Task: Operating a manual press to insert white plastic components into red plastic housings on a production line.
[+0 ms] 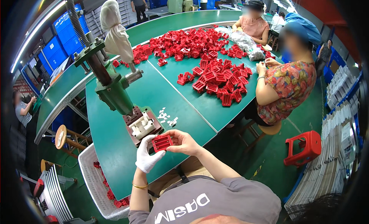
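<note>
Between my two hands is a red plastic slotted housing, its open side with long slots facing up. My left hand, in a white glove, grips its left edge. My bare right hand pinches its right side. Just beyond them stands a green hand press with a cloth-wrapped lever. A white fixture block sits on the press base under the ram. Small white pieces lie scattered on the green table to the right of the press.
Heaps of similar red housings cover the table's far side. A white basket with red parts stands below the left edge. A co-worker in a floral top sits at the right, near a red plastic stool. A wooden stool stands left.
</note>
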Demonstrator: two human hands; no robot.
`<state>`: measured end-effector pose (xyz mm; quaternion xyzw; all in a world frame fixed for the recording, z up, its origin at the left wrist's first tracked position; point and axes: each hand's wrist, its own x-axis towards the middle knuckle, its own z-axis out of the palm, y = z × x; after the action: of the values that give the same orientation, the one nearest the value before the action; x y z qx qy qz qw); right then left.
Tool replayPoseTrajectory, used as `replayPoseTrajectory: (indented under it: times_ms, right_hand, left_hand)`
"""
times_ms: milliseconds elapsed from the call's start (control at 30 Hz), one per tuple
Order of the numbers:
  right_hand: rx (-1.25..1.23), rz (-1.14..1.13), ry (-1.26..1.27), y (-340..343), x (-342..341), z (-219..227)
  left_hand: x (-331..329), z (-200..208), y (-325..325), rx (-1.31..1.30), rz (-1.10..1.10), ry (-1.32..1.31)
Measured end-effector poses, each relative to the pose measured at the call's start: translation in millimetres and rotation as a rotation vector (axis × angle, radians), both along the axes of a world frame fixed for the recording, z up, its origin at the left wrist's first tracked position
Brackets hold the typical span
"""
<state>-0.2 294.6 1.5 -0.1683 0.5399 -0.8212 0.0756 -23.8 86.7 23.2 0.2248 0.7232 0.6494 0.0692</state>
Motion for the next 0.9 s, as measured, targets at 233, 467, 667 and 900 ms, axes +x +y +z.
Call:
replayPoseTrajectory:
  times_ms: [233, 467, 667, 900]
  right_hand:
    - [0.001, 0.014, 0.02, 0.3, -1.8, -4.0]
    - [0.041, -0.181, -0.002, -4.4, -7.3, -15.9]
    - [0.25, -0.52, -0.001, 16.8, -19.9, -83.6]
    - [0.567, -0.552, 0.119, 0.3, -15.5, -77.1]
  left_hand:
    - [0.9, -3.1, -1.6, -0.015, -0.021, 0.003]
    - [-16.2, -14.7, -17.1, -0.061, 0.131, 0.121]
    - [-55.3, 9.1, -35.2, -0.321, 0.36, 0.328]
    - [-72.4, -8.3, -41.2, -0.393, 0.281, 0.356]
